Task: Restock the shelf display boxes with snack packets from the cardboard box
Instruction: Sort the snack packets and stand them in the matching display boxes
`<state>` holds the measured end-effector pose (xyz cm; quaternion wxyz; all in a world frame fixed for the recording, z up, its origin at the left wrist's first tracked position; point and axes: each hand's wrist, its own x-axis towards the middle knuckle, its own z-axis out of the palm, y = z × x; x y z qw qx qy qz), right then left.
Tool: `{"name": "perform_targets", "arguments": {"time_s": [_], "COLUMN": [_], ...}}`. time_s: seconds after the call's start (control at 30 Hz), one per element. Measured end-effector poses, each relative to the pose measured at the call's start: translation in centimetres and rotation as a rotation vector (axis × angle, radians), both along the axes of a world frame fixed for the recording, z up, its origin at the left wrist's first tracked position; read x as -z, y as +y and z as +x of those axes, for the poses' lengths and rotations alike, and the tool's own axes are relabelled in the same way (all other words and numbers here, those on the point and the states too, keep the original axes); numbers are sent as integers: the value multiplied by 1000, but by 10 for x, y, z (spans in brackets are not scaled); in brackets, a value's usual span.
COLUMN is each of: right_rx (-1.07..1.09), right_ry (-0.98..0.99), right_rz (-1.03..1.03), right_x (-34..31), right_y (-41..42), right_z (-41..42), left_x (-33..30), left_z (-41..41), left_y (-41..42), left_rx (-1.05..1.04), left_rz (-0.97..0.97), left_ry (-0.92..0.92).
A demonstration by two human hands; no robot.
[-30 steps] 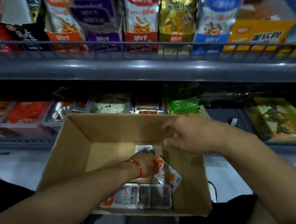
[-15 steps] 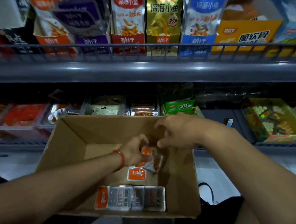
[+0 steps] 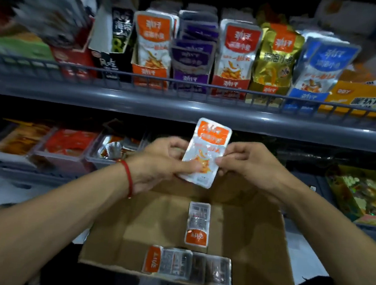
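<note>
Over on the left, the lower shelf (image 3: 41,175) carries clear trays of red and silver snacks, blurred by motion. The left hand (image 3: 160,160), a red string at its wrist, pinches the lower left edge of an orange-topped snack packet (image 3: 206,152) between thumb and fingers. The packet stands nearly upright, tilted a little, above the far end of the open cardboard box (image 3: 152,221) and just below the grey upper shelf (image 3: 185,110). The right hand (image 3: 247,164) pinches the packet's right edge, so both hands hold it. It looks light, thin and slick, a foil pouch that would bend or slip if squeezed in the middle; the sealed side edges seem the safest hold. On the upper shelf, the orange display box (image 3: 149,75) with matching packets stands up and to the left of it, a likely home. Inside the cardboard box lie a lone packet (image 3: 198,223) and a row of packets (image 3: 187,265) near the front wall.
</note>
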<state>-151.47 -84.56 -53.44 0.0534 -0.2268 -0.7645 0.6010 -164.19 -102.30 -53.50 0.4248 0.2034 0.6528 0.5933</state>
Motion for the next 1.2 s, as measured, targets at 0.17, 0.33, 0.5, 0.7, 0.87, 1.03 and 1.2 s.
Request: {"name": "perform_targets", "arguments": {"time_s": [0.17, 0.33, 0.5, 0.7, 0.87, 1.03, 1.2], "right_rx": [112, 230, 155, 82, 145, 93, 26], "right_ry": [27, 196, 315, 410, 390, 290, 156], "right_rz": [-148, -152, 259, 988, 1226, 1264, 1269], "right_x": [-2, -16, -57, -140, -187, -192, -187], "right_y": [-20, -36, -50, -57, -57, -53, -58], "right_z": [1, -2, -18, -72, -122, -167, -193], "left_x": [2, -9, -30, -55, -58, -61, -60], "left_z": [-6, -13, -35, -58, -68, -71, -73], "left_y": [-20, -36, -50, -63, -71, -71, -72], "left_rx": [18, -18, -77, -309, -426, -441, -449], "left_rz": [-12, -8, 132, 331, 275, 291, 301], "left_ry": [8, 154, 119, -84, -129, -120, -126]}}
